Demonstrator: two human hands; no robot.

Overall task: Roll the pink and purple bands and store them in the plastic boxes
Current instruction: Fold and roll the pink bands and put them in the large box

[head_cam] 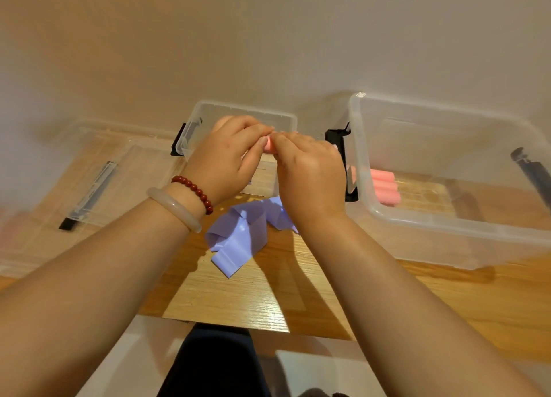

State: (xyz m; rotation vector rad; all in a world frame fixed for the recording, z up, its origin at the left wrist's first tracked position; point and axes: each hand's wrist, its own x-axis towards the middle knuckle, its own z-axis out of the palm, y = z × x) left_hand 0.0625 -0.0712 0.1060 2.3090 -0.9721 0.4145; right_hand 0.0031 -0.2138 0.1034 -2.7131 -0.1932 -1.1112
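One purple band (238,235): crumpled just in front of the small box (286,119), awaiting rolling.
Pink band (268,144): over that box's near wall, left hand (226,158) and right hand (307,170) pinching its ends, likely keeping the roll tight.
Pink rolls (384,188): stored in the large box (447,226) to its right.

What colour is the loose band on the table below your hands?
Light purple; the loose band shows best in the head view.

Rolls (384,188) in right box (447,223), band (238,235) before boxes
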